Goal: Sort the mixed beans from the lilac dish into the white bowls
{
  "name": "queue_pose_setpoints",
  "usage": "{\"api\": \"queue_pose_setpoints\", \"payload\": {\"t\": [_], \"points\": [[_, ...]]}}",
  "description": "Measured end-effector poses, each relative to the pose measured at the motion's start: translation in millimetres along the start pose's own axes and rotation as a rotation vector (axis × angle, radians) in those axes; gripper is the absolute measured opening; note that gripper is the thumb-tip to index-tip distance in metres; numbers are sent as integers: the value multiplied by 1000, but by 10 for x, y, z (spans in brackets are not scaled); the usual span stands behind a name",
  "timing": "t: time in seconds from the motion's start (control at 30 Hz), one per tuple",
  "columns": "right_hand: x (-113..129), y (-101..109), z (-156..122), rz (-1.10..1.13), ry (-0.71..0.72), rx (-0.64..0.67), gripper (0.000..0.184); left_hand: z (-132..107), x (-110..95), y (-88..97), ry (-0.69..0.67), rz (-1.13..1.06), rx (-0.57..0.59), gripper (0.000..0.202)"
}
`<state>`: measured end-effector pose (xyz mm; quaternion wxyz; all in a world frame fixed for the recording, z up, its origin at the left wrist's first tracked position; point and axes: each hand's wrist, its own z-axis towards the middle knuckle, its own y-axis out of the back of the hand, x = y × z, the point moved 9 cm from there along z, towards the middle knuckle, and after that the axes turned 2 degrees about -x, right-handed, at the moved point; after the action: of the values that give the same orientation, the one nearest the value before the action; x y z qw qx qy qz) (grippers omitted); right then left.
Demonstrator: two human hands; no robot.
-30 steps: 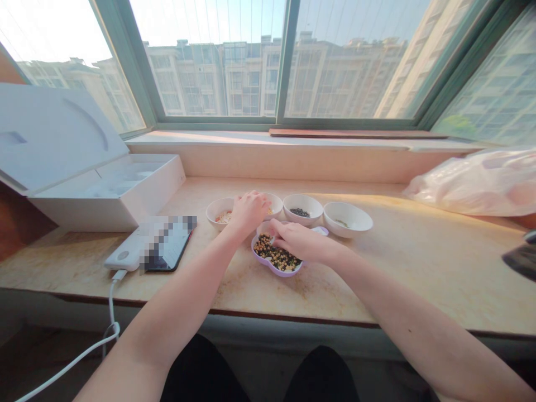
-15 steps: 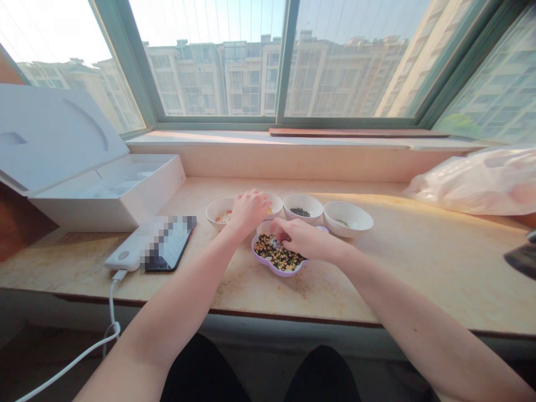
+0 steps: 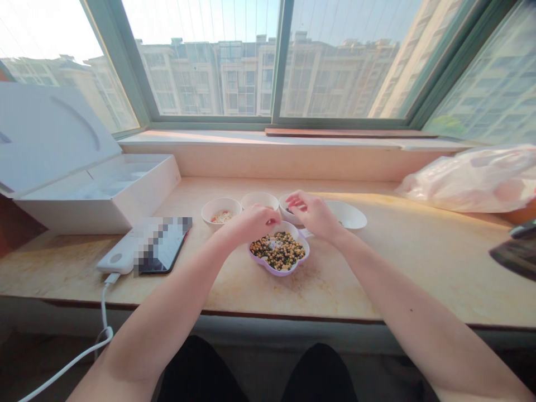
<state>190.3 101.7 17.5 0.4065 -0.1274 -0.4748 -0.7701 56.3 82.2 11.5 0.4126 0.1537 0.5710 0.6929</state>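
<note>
A purple-rimmed, lobed bowl (image 3: 280,272) holds mixed yellow, black and green beans. Over its back left edge is my left hand (image 3: 256,222), fingers bent together; whatever they pinch is too small to see. My right hand (image 3: 312,209) hovers at a white bowl of black beans (image 3: 286,202), its fingers curved and a little apart, hiding much of that bowl. At the left of the row stands a white bowl (image 3: 221,212) with pale and reddish bits. Beside it, another white bowl (image 3: 259,200) is partly covered by my left hand. The rightmost white bowl (image 3: 349,215) is partly behind my right hand.
A white power bank (image 3: 119,254) with a cable lies against a phone (image 3: 167,251) on the left. Behind them is an open white box (image 3: 142,190). A plastic bag (image 3: 473,178) and a dark object (image 3: 517,251) occupy the right side. The table's front edge (image 3: 293,318) is near my knees.
My left hand has come back from a rear white bowl to the lobed bowl. The right hand has left the lobed bowl for the black-bean bowl. The view has shifted slightly.
</note>
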Motion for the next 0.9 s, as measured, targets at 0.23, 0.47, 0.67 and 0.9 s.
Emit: {"api": "queue_pose_setpoints", "payload": {"t": [0.23,0.47,0.67,0.9], "points": [[-204,226,67,-109,-44,-174,21,-88,47,-248,49,31,216,30],[-255,308,83,-143,-47,-242,22,-102,38,-267,53,56,252,28],[-330,298,92,-174,-89,-222,25,-112,-8,-264,87,78,281,25],[-299,340,80,-208,-73,-262,37,-115,-128,-182,58,117,243,19]]}}
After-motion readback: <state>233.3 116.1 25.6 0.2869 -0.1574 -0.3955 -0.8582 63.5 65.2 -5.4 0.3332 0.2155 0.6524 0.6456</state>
